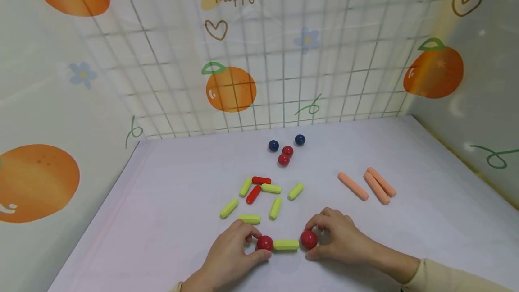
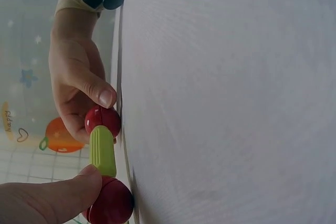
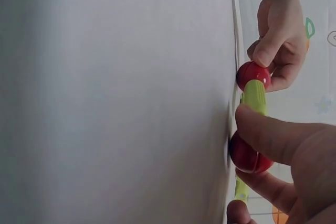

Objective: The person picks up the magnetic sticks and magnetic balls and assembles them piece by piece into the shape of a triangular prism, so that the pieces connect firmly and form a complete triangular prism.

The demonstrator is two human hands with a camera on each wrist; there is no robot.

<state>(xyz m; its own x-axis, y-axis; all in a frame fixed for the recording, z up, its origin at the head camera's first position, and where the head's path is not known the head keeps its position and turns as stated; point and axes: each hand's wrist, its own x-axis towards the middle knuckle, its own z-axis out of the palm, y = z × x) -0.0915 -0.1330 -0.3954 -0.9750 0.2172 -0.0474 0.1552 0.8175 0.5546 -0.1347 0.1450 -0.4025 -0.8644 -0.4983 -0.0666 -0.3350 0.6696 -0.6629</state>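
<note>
My left hand [image 1: 231, 252] pinches a red ball [image 1: 265, 243] between thumb and fingers, low over the table. A yellow-green ribbed rod [image 1: 285, 244] extends rightward from that ball, its end against it. On the other side, my right hand [image 1: 339, 238] grips a second red ball [image 1: 309, 239] between thumb and forefinger. In the head view a thin gap shows between this ball and the rod's right end. The left wrist view has the rod [image 2: 102, 151] lined up between both balls. A thumb [image 3: 265, 135] partly covers the right ball in the right wrist view.
Beyond the hands lie several loose yellow-green rods [image 1: 275, 208] and two red rods [image 1: 253, 194]. Two red balls [image 1: 284, 160] and two dark blue balls [image 1: 273, 145] sit farther back. Three peach rods [image 1: 352, 186] lie to the right. A printed curtain [image 1: 178, 89] borders the table.
</note>
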